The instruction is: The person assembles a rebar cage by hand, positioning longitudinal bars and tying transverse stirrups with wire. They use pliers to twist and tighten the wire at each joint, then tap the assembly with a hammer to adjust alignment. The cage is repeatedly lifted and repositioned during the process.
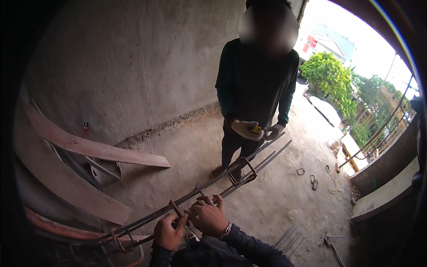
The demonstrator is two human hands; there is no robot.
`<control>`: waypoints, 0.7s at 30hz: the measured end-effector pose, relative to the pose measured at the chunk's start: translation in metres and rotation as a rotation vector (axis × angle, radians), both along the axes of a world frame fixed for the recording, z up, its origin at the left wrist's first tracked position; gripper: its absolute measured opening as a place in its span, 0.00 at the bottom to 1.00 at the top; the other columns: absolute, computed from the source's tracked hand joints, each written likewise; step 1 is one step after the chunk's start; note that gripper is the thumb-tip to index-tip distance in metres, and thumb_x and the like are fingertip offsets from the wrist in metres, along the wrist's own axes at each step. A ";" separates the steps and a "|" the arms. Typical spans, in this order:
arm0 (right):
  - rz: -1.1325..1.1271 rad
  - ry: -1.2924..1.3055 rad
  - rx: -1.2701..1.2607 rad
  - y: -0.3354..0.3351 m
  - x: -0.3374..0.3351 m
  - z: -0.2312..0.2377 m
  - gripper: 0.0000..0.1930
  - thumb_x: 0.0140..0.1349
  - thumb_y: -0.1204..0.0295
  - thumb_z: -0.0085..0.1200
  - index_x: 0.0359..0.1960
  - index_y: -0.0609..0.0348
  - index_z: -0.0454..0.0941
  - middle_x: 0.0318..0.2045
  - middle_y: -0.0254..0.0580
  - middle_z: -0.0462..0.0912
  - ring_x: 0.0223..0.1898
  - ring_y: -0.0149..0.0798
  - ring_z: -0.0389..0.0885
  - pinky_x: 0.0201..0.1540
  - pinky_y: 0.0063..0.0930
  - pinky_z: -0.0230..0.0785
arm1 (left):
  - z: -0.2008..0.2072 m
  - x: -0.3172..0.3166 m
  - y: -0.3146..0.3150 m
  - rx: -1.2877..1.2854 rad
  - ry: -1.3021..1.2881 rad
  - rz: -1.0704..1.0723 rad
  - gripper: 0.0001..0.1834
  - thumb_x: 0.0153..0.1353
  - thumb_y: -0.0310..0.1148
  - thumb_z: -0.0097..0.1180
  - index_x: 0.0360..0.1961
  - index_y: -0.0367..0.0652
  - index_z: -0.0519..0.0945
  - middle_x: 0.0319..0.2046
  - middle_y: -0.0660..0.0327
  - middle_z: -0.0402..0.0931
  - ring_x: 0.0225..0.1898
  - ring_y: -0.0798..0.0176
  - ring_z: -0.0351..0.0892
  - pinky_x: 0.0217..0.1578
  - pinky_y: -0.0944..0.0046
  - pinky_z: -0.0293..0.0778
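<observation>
A rebar cage [212, 180] runs 8 to 2 o'clock past the left hand [167, 233], which pinches a rusty hoop [175, 208], apparently unsecured; we cannot tell the right hand's [211, 219] grip. A near hoop [116, 239] and far hoop [252, 169] already encircle bars; loose hoops [314, 181] lie at 2. A co-worker [260, 84] crowds 1 o'clock, planks [98, 145] 10.

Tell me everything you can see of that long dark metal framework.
The long framework of dark, ribbed steel bars slants from lower left to upper right. Brownish, angular metal loops surround the bars at intervals. The bars' far ends stick out past the last loop. The left hand pinches one loop; the right hand is beside it, its exact grip hidden.
</observation>
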State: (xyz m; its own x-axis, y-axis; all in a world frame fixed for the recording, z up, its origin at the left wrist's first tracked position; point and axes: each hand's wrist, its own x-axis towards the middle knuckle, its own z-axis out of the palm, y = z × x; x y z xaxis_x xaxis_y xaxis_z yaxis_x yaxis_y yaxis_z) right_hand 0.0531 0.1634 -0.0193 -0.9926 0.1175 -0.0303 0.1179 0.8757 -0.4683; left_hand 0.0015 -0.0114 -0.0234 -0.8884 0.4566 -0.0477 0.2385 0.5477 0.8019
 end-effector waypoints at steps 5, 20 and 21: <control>-0.146 0.335 -0.304 -0.004 0.001 -0.011 0.09 0.61 0.63 0.65 0.37 0.52 0.85 0.44 0.34 0.84 0.64 0.42 0.72 0.70 0.50 0.44 | -0.004 -0.001 0.001 0.046 0.003 0.004 0.28 0.67 0.55 0.59 0.32 0.35 0.83 0.28 0.43 0.81 0.34 0.39 0.84 0.33 0.48 0.74; -0.160 0.688 -0.264 -0.021 0.023 0.006 0.10 0.47 0.76 0.73 0.31 0.53 0.84 0.38 0.35 0.81 0.54 0.46 0.74 0.59 0.45 0.56 | 0.000 -0.022 -0.038 0.273 -0.059 -0.441 0.20 0.61 0.36 0.59 0.46 0.28 0.81 0.40 0.43 0.82 0.41 0.42 0.83 0.45 0.55 0.78; -0.098 0.706 -0.244 -0.020 0.021 0.011 0.10 0.47 0.75 0.73 0.32 0.53 0.85 0.38 0.35 0.81 0.54 0.46 0.74 0.59 0.46 0.56 | 0.004 -0.018 -0.036 0.199 -0.043 -0.407 0.21 0.63 0.39 0.59 0.46 0.29 0.81 0.41 0.44 0.82 0.41 0.42 0.83 0.44 0.54 0.78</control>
